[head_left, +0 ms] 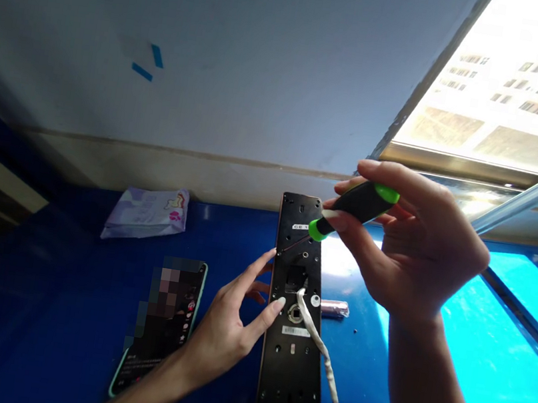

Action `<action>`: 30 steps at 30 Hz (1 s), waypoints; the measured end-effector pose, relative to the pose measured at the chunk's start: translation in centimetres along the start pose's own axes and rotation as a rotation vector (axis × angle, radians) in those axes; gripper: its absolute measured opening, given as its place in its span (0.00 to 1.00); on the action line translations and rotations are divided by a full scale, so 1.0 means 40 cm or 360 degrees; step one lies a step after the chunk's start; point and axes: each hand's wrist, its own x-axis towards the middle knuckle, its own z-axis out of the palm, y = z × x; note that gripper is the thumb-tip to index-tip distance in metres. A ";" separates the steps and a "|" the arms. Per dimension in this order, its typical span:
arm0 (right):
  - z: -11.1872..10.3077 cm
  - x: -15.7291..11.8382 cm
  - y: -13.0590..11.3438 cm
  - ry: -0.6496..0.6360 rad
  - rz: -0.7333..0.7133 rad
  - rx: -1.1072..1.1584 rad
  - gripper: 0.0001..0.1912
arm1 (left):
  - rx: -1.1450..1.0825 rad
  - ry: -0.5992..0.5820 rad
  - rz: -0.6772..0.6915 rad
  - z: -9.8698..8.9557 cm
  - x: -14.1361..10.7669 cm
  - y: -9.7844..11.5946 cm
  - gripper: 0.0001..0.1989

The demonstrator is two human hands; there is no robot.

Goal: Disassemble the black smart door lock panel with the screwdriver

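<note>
In the middle of the frame, the right hand [409, 239] has its fingers clamped on the handle of a black and green screwdriver [356, 208], which tilts down to the left, its shaft reaching over the upper part of a long black panel [292, 383]. The panel lies on the blue counter [81, 308], running from the centre to the bottom edge of the frame. The left hand [230, 324] rests at the panel's left side with thumb and forefinger apart, touching it. A white-wrapped cable [325, 365] comes out near the middle of the panel and trails toward the lower right. A phone [163, 334] lies at lower left, near the left forearm, and a pale purple packet [146, 213] sits above it, near the wall [217, 72].
</note>
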 end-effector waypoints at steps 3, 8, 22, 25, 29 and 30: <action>-0.004 0.001 -0.004 0.0012 0.0012 -0.0010 0.24 | 0.0012 -0.0002 0.0020 -0.001 -0.001 0.001 0.33; -0.009 0.002 -0.006 0.0013 -0.0001 -0.0019 0.24 | 0.0043 0.0005 0.0049 0.001 0.000 -0.002 0.33; -0.001 0.005 -0.028 -0.0035 0.0110 0.0373 0.24 | 0.0401 0.0504 0.0557 -0.027 0.014 0.024 0.06; -0.001 0.005 -0.028 -0.0024 0.0116 0.0416 0.24 | 0.0372 0.0508 0.0603 -0.027 0.014 0.025 0.05; -0.001 0.004 -0.027 -0.0036 0.0141 0.0372 0.24 | 0.0355 0.0507 0.0606 -0.027 0.014 0.026 0.05; -0.002 0.004 -0.027 -0.0041 0.0135 0.0369 0.24 | 0.0350 0.0506 0.0603 -0.028 0.014 0.027 0.05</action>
